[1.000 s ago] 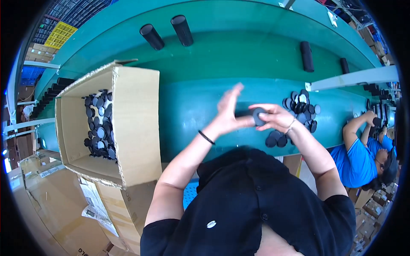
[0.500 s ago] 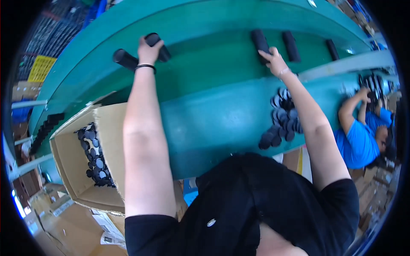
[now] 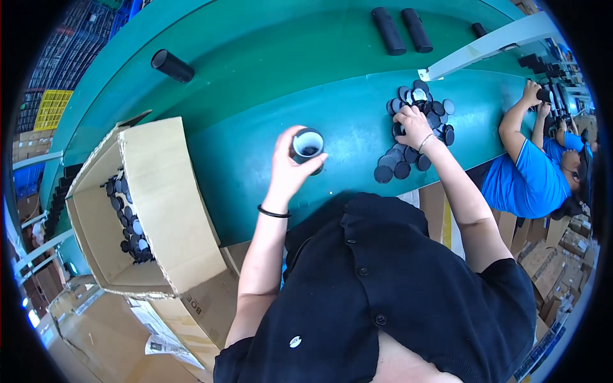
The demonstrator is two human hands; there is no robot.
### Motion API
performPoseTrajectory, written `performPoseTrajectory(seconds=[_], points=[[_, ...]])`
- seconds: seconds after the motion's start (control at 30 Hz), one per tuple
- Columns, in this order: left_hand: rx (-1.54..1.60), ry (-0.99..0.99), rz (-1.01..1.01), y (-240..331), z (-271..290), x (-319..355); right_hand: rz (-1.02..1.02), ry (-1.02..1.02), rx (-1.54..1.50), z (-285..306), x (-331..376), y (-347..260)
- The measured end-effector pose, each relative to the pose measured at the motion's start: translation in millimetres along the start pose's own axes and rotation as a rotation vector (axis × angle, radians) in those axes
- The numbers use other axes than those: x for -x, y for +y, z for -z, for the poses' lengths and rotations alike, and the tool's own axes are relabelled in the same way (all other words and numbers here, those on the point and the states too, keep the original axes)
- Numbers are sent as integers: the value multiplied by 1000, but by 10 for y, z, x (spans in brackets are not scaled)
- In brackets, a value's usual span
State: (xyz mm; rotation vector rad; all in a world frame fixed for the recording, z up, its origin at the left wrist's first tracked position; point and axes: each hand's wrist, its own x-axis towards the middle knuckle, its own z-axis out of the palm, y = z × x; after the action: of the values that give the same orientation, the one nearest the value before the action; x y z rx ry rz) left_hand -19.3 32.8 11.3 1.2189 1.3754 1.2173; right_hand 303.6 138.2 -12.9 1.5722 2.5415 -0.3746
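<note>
My left hand (image 3: pixel 288 167) is wrapped round a black tube (image 3: pixel 317 133) over the near part of the green table. The tube's open end faces up and shows a pale inner wall with something dark deep inside. To the right, my right hand (image 3: pixel 415 129) reaches into a loose pile of round black caps (image 3: pixel 401 170). Its fingers are bent together on a cap at the pile's left side, partly hidden under them. Another black tube (image 3: pixel 172 66) lies on the far green strip at the left. Two more black tubes (image 3: pixel 388 30) lie side by side at the far right.
At my left a cardboard box (image 3: pixel 167 195) with a raised flap holds many black caps (image 3: pixel 135 226). A pale metal bar (image 3: pixel 491 45) crosses the table at the right. Beyond it, people in blue shirts (image 3: pixel 533 175) work along the same table (image 3: pixel 255 124).
My left hand has brought a tube from the far strip back toward me. My right hand has left the tube it touched and come down onto the cap pile.
</note>
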Motion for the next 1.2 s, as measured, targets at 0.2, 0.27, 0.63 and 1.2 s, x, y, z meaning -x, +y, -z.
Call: performPoseTrajectory(seconds=[0.2,0.27,0.63,1.2], points=[[68,18,7,-74,-144,212,87,-74,87,-33,9,41],[107,21,41,-68,-135,239,102,-34,59,-34,28,46],[234,-22,81,-73,-241,337,27,171,-318,-188,33,60],[221,-55,36,-113,-349,389,240,-504,-2351,86,228,-761]])
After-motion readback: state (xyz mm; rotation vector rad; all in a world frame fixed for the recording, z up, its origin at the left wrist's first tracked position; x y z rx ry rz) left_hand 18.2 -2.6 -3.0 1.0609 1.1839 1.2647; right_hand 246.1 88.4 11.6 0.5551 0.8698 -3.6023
